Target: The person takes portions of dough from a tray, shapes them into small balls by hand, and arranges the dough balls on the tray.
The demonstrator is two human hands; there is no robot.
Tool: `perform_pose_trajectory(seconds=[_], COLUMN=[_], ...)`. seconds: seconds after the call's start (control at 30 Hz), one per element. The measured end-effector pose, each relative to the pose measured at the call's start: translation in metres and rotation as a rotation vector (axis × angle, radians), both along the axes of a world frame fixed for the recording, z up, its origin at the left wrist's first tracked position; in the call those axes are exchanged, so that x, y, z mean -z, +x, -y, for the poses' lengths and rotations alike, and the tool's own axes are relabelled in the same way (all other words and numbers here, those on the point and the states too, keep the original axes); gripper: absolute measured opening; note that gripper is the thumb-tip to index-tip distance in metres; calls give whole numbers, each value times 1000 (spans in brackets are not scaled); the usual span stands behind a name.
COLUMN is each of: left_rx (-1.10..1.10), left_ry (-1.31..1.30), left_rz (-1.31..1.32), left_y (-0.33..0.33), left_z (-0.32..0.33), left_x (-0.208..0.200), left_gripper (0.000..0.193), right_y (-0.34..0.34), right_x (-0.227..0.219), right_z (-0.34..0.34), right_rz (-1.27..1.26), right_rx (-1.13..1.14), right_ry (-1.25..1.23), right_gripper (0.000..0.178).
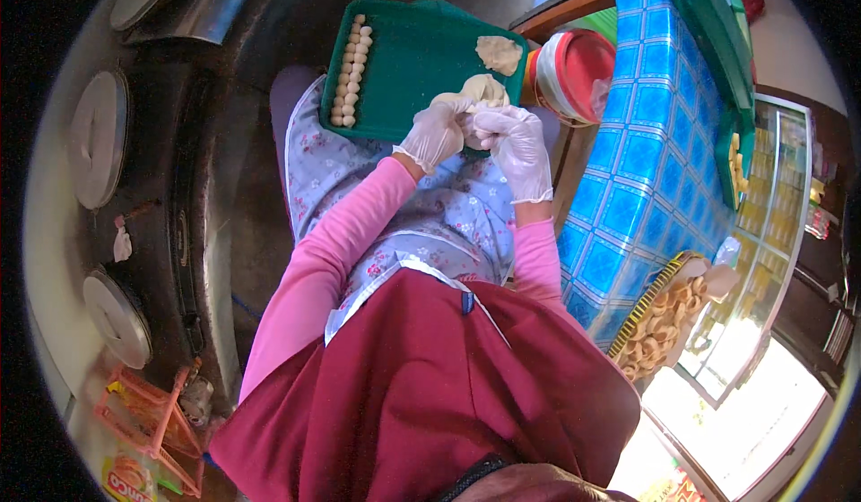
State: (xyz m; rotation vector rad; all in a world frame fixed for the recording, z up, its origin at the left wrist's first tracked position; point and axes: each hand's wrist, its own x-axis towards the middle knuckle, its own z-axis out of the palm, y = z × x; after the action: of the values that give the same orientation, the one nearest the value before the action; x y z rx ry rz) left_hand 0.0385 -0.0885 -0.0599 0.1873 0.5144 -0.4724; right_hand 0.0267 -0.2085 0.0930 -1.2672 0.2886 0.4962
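My left hand (437, 132) and my right hand (516, 141), both in thin white gloves, meet over the near right edge of a green tray (413, 63). Their fingers are bent and pressed together around pale dough, and most of what lies between the fingertips is hidden. Just beyond the fingers a larger lump of dough (485, 88) shows. Farther back on the tray's right side rests a flattened, rough piece of dough (499, 55). Small dough balls (348, 81) stand in two tight rows along the left side of the tray.
The tray sits at my lap, over a flowered apron (430, 224). To its right stands a red-lidded tub (578, 72), beside a table with a blue checked cloth (637, 170). A basket of ring-shaped pieces (664, 323) is at the lower right. A dark stove-like unit (148, 224) with round lids runs along the left.
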Motion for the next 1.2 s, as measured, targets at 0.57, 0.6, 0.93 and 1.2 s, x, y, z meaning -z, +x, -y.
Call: perform_pose_trajectory(seconds=[0.57, 0.6, 0.93, 1.2], left_rx=[-164, -184, -217, -151], left_ry=[155, 223, 193, 316], left_rz=[9, 38, 158, 110], left_y=[-17, -16, -11, -6], left_z=[-36, -39, -75, -72], left_x=[-80, -80, -89, -87], left_gripper=[25, 26, 35, 31], right_y=[25, 36, 124, 114], right_x=[32, 38, 116, 75], right_z=[-15, -15, 14, 15], right_rz=[796, 797, 1102, 643], right_rx=[-266, -271, -311, -158], right_ry=[-695, -693, -1830, -961], right_gripper=[17, 17, 15, 15])
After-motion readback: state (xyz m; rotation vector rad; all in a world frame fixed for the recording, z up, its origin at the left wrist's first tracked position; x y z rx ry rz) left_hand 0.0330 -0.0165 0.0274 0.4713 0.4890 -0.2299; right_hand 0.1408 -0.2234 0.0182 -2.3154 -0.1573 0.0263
